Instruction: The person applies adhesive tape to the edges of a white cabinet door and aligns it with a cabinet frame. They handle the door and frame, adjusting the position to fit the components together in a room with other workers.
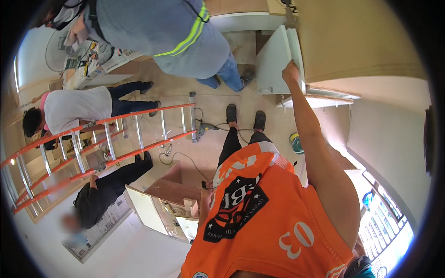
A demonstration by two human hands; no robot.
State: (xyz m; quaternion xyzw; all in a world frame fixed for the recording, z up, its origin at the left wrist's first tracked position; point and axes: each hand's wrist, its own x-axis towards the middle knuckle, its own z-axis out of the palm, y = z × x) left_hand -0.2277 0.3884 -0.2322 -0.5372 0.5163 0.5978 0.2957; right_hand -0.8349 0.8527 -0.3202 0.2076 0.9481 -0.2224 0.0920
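One hand, the right hand (290, 72), reaches far forward at the end of a straightened bare arm, its fingers closed on the edge of a white panel (274, 65). That panel stands upright near the far end of the room, ahead of the person and to the right, beside a broad tan board (352, 41). Just below it, nearer the person, lie pale boards (320, 99) with rough brown edges.

The left hand (207, 188) is low at the person's left side, partly hidden by an orange jersey (259, 204); a small dark thing shows beside it, and I cannot tell whether the fingers are apart or clamped on it.

Beneath the right arm, a round green-and-white container (296, 143) sits on the floor (213, 99). The person's two dark shoes (259, 120) are planted to its left, near a loose cable (187, 160). To the left of the jersey is an open brown wooden cabinet (174, 190).

Farther left, a ladder (110, 141) with orange rails and metal rungs stretches across. A co-worker in white (76, 109) bends on its far side; another in dark clothes (99, 197) is on its near side. Ahead, a third in a grey shirt with a yellow stripe (153, 28) is beside a surface (107, 76) crowded with tools. At lower right is a bright window (384, 227).
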